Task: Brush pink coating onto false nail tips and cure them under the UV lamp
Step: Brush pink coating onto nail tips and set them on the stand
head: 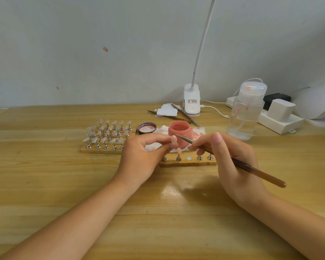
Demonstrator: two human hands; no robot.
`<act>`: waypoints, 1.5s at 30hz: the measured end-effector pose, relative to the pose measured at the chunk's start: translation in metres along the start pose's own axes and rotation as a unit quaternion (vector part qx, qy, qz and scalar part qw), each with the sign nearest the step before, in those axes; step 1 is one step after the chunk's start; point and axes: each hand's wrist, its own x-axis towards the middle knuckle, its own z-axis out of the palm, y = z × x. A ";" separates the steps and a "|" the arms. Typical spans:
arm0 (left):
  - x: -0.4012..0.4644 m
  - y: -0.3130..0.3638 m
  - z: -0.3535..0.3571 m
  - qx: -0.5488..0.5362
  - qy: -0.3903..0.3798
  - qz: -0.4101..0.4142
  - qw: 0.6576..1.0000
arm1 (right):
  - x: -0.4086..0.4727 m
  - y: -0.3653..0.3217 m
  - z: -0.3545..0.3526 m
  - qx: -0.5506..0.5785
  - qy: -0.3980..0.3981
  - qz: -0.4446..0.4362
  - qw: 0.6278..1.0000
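Above the bench, the left hand pinches a pink nail tip, its grip clamped on it. Right hand, grip clamped on a brush, points the bristles at that tip, just before the open pink jar. Clear tips stand left.

No legible text on anything.

clip lamp, power strip, tweezers on table.

Wooden table carries holder strips (two), bottle.
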 end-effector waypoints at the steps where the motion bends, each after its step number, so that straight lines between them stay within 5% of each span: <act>1: 0.000 -0.001 0.000 0.001 0.001 -0.005 1.000 | 0.000 0.000 0.000 0.002 -0.003 0.002 1.000; 45: 0.001 -0.007 0.000 0.042 0.021 0.026 0.999 | -0.001 -0.001 0.001 -0.031 0.012 -0.018 0.999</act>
